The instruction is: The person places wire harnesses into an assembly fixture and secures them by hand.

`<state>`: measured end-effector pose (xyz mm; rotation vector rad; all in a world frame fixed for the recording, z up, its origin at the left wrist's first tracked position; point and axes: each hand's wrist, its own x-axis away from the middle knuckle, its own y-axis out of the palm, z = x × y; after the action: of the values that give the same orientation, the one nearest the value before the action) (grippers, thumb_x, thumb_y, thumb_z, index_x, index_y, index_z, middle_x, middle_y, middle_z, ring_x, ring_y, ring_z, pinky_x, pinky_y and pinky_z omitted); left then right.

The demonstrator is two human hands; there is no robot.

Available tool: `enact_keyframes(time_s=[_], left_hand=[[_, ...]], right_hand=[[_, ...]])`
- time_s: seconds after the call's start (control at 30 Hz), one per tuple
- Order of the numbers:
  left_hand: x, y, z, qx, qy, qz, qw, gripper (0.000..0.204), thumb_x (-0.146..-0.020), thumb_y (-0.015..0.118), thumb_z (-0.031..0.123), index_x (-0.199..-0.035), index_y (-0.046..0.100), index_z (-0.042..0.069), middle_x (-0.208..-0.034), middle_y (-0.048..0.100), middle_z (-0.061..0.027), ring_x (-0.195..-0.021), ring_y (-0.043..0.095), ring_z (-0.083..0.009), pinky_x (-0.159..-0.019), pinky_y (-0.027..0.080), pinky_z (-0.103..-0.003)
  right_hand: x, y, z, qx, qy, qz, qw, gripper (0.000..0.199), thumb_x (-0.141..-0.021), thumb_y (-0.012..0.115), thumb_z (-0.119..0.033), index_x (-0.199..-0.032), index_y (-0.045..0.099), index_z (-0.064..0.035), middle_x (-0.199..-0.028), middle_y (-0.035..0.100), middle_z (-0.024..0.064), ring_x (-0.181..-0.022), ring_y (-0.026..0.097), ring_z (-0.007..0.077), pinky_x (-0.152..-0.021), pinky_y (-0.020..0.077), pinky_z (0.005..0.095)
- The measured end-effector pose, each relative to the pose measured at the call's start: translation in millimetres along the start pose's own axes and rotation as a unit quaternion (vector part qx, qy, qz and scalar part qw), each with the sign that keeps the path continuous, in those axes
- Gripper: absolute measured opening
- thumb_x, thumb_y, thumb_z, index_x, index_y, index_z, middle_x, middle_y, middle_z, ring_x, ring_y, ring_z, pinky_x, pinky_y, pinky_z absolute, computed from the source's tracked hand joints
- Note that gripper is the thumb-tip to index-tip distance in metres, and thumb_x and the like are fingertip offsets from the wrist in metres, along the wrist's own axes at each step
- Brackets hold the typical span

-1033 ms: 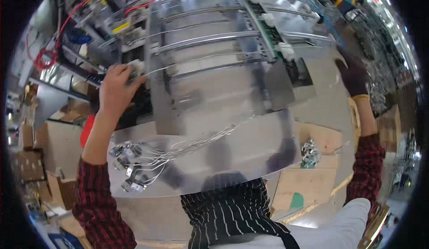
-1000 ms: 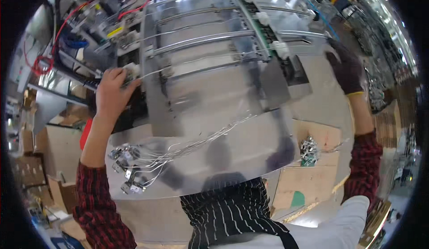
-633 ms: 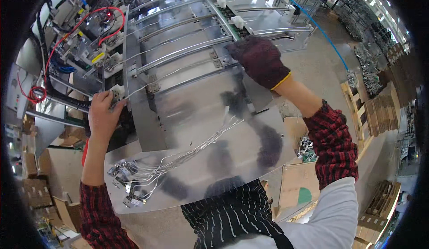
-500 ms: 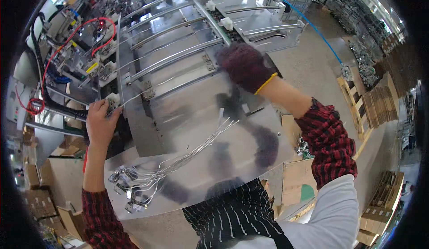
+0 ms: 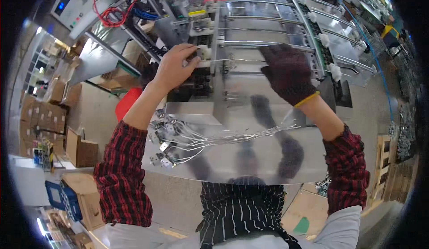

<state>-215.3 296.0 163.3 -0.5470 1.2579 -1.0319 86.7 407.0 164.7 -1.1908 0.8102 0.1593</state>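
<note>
My bare left hand (image 5: 176,66) is at the left side of the machine bed, its thumb and fingertips closed on the left end of a small white block (image 5: 204,54). From this block a thin silvery-white wire (image 5: 241,60) runs right across the bed. My right hand (image 5: 290,74), in a dark maroon knitted glove, hovers over the wire's right end with thumb and fingers apart. Nearer to me, a bundle of similar wires (image 5: 232,138) lies on a shiny metal sheet (image 5: 241,162). Metal connectors (image 5: 166,146) cluster at the bundle's left end.
Metal rods (image 5: 263,18) cross the bed towards a long green-and-metal rail (image 5: 308,30) with white knobs. A control box (image 5: 76,5) with blue displays stands far left, near red tubing (image 5: 111,17). Cardboard boxes (image 5: 42,124) are stacked at left; a blue hose (image 5: 380,61) hangs at right.
The view has swung to the left. My right hand has moved leftward off the rail's near end, to above the wire. My left hand stays at the white block.
</note>
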Motion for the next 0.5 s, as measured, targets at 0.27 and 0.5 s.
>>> enact_keyframes(time_s=[0.27, 0.5], left_hand=[[14, 6, -20, -0.032, 0.087, 0.023, 0.995, 0.029, -0.080, 0.064, 0.010, -0.108, 0.065, 0.002, -0.111, 0.063, -0.0149, -0.103, 0.059, -0.0334, -0.092, 0.048, -0.039], [76, -42, -30, 0.008, -0.010, 0.096, 0.995, 0.027, -0.078, 0.066, 0.011, -0.103, 0.065, 0.005, -0.101, 0.065, -0.0146, -0.097, 0.061, -0.0302, -0.086, 0.049, -0.040]], right_hand=[[-46, 87, -33, -0.072, -0.030, -0.078, 0.994, 0.020, -0.084, 0.060, -0.023, -0.102, 0.069, -0.0196, -0.095, 0.068, 0.0090, -0.082, 0.065, 0.0305, -0.068, 0.0512, 0.0427], [-35, 9, -67, -0.122, -0.061, -0.001, 0.991, 0.033, -0.084, 0.064, -0.020, -0.117, 0.063, -0.0171, -0.095, 0.066, 0.0116, -0.084, 0.062, 0.0309, -0.074, 0.0492, 0.0390]])
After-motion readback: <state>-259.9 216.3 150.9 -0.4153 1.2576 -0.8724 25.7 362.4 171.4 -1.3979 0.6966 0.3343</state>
